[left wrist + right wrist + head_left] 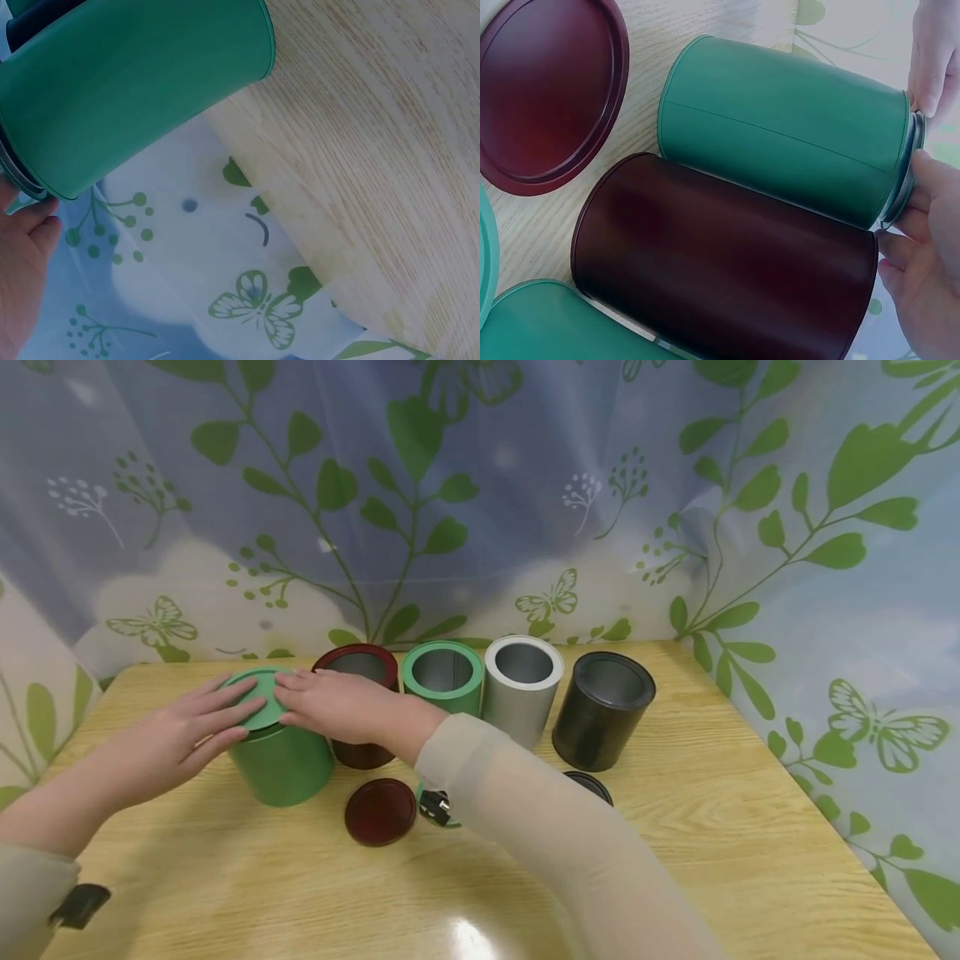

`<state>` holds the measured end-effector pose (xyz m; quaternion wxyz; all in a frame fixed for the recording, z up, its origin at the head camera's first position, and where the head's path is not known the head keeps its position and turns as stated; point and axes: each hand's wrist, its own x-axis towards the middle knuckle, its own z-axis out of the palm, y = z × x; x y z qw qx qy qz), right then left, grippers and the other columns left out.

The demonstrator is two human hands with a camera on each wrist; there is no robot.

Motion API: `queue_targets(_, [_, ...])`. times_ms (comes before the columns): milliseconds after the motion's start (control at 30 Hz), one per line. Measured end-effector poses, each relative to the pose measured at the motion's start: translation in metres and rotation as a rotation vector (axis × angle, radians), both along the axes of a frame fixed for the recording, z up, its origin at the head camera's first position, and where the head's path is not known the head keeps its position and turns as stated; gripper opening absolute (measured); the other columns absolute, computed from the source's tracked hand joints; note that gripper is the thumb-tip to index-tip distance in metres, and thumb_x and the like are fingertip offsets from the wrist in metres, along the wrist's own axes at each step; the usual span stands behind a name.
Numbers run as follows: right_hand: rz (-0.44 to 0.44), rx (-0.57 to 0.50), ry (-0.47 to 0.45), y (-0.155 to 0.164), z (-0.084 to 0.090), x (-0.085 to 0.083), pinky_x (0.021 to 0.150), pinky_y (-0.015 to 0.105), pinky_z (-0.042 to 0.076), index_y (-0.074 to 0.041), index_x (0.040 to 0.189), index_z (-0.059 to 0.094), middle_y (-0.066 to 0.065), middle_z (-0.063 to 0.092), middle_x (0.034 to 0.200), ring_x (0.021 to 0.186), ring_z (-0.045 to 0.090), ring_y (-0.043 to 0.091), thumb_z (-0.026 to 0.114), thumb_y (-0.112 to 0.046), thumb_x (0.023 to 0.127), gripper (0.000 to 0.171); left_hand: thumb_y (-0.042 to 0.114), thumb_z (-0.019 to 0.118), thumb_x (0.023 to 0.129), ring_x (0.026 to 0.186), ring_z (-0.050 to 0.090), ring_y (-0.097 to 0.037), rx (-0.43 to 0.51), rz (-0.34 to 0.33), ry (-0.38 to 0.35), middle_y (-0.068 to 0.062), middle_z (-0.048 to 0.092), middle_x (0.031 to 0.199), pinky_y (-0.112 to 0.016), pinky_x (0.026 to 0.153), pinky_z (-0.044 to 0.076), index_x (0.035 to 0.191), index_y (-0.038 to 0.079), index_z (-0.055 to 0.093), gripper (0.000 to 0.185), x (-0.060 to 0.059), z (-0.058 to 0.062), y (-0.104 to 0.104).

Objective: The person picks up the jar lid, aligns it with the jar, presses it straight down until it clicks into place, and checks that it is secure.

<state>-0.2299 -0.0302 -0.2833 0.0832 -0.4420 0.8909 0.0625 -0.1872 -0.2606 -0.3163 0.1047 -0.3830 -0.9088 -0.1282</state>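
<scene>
A green can (281, 768) stands upright at the left of the table, its lid (266, 681) over the mouth. My left hand (183, 731) rests across the left side of the lid with fingers stretched out. From the other side, my right hand (345, 702) presses on the lid with extended fingers. In the right wrist view a thin metallic rim shows between lid (915, 176) and can, and fingertips of both hands meet the lid's edge. Beside the can stands a dark red can (720, 255), partly under my right forearm in the head view.
Another green can (450, 697), a white can (525, 718) and a black can (600, 727) stand uncovered in a row along the back. In front lie a dark red lid (380, 812), a mostly hidden green lid and a black lid (592, 785). A leaf-patterned curtain (480, 527) hangs behind.
</scene>
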Motion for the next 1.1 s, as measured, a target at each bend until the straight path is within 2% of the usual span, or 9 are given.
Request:
queue_targets(267, [-0.003, 0.032, -0.005, -0.0024, -0.0004, -0.0021, 0.111, 0.022, 0.005, -0.02, 0.151, 0.012, -0.006, 0.006, 0.155, 0.14, 0.004, 0.01, 0.022, -0.045, 0.1, 0.057, 0.019, 0.056, 0.095, 0.139, 0.017, -0.032, -0.022, 0.002, 0.0, -0.01, 0.032, 0.148, -0.058, 0.101, 0.027, 0.142, 0.018, 0.042, 0.05, -0.0017, -0.0018, -0.0005])
queue_targets(567, [-0.004, 0.069, 0.003, -0.0058, -0.0027, -0.0045, 0.111, 0.023, 0.007, -0.021, 0.151, 0.013, -0.005, 0.007, 0.155, 0.14, 0.005, 0.011, 0.021, -0.044, 0.1, 0.056, 0.021, 0.053, 0.096, 0.14, 0.015, -0.028, -0.04, 0.028, -0.058, -0.012, 0.031, 0.148, -0.054, 0.105, 0.024, 0.142, 0.017, 0.043, 0.047, -0.0033, -0.0038, -0.0017])
queue_targets(867, [0.013, 0.131, 0.046, -0.0082, -0.0025, -0.0024, 0.112, 0.025, 0.007, -0.02, 0.151, 0.012, -0.005, 0.005, 0.155, 0.14, 0.003, 0.012, 0.019, -0.042, 0.101, 0.055, 0.019, 0.051, 0.097, 0.14, 0.013, -0.027, -0.032, 0.031, -0.07, -0.013, 0.03, 0.149, -0.053, 0.107, 0.021, 0.142, 0.017, 0.042, 0.046, -0.0022, -0.0048, -0.0028])
queue_targets(1100, [-0.013, 0.129, 0.016, -0.0099, -0.0039, -0.0019, 0.112, 0.026, 0.008, -0.023, 0.151, 0.012, -0.008, 0.004, 0.155, 0.14, -0.001, 0.01, 0.018, -0.043, 0.101, 0.053, 0.022, 0.051, 0.097, 0.139, 0.017, -0.032, -0.023, 0.094, -0.113, -0.014, 0.03, 0.149, -0.056, 0.104, 0.025, 0.14, 0.015, 0.046, 0.044, 0.0005, -0.0017, 0.0009])
